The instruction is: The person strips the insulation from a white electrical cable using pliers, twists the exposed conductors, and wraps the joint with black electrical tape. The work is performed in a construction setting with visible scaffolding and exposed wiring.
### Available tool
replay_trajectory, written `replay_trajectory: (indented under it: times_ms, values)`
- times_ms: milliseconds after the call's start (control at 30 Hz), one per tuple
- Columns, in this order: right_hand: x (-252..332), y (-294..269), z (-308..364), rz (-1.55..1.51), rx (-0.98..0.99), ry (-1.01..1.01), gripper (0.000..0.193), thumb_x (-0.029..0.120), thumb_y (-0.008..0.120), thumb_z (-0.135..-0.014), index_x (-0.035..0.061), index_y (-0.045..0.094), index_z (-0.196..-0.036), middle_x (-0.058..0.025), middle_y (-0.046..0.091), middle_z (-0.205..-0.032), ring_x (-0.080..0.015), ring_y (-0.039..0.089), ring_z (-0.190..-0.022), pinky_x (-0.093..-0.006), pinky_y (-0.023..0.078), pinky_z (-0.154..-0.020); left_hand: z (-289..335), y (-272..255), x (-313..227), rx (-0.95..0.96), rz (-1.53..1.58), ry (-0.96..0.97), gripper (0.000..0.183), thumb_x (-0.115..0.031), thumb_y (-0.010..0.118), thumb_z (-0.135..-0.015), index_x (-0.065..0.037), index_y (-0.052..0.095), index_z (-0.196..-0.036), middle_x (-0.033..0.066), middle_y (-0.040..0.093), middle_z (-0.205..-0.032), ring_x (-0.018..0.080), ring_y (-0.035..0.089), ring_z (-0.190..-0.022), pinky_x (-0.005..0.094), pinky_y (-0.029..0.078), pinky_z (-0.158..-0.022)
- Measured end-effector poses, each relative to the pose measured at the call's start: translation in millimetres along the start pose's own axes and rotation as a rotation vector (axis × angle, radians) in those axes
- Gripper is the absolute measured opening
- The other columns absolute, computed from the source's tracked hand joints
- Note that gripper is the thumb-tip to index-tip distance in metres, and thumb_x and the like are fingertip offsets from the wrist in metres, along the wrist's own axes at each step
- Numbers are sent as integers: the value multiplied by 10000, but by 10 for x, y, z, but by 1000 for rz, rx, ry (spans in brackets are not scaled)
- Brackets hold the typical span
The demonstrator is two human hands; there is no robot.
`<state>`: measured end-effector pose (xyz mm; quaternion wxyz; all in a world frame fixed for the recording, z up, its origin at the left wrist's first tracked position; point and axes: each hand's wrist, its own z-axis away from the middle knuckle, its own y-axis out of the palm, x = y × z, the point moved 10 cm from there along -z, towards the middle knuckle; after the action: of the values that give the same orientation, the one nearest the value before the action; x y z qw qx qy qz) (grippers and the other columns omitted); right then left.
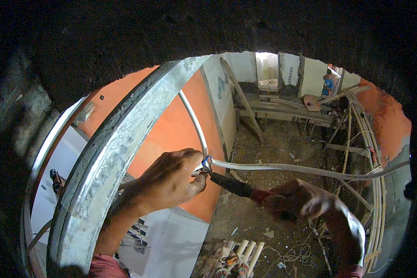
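Two white cable lengths meet in front of me: one cable [194, 118] comes down from above, and the other cable [282, 167] runs off to the right. Where they meet, thin bared wires [207, 160] show, at least one of them blue. My left hand [171, 178] pinches the cable ends at this joint, thumb against fingers. From the right, my right hand [301, 199] is wrapped round dark pliers [234, 185] with reddish handles. The pliers' tip reaches the wires beside my left fingertips; whether the jaws grip a wire cannot be made out.
A grey beam [111, 143] curves close by my left arm. Far below lies a dirt floor [273, 139] with scraps and loose cord. Bamboo poles [377, 185] stand at right, planks [287, 111] at the back. Sandalled feet [231, 268] rest on poles; a person [328, 85] is in a far opening.
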<state>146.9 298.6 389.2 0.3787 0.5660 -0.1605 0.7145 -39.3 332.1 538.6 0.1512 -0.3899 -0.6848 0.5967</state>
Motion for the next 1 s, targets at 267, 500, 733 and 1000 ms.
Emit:
replay_trajectory:
  times_ms: [267, 500, 733, 1000]
  values:
    - [-332, 414, -168, -174, -88, -48, 438, 383, 653, -971, 17, 660, -1211, -51, 698, -860, -108, 628, -661, -274, 509, -553, 29, 89, 99, -43, -33, -75, 183, -31, 652, -805, 8, 598, -976, 184, 616, -864, 344, 663, -785, 413, 524, -704]
    - [-278, 481, -144, -38, -133, -196, 448, 405, 650, -975, 23, 672, -1209, -19, 679, -867, -96, 606, -710, -275, 506, -623, 74, 119, 247, 150, 438, -208, 230, -200, 702, -911, 6, 620, -972, 30, 537, -803, 117, 509, -726, 280, 428, -669]
    - [-226, 439, -263, 270, -243, -381, 378, 281, 658, -977, -11, 657, -1217, -81, 708, -890, -158, 627, -796, -334, 524, -738, 114, 225, 366, 102, 563, -350, 222, -246, 686, -939, -31, 638, -958, -44, 497, -771, 62, 453, -722, 242, 371, -647]
    - [-65, 741, -193, 421, -473, -471, 369, 245, 663, -969, -28, 641, -1216, -187, 708, -1018, -231, 703, -884, -340, 559, -792, 206, 225, 472, 59, 619, -459, 244, -234, 696, -930, 8, 682, -921, 3, 534, -801, 92, 479, -734, 275, 402, -662]
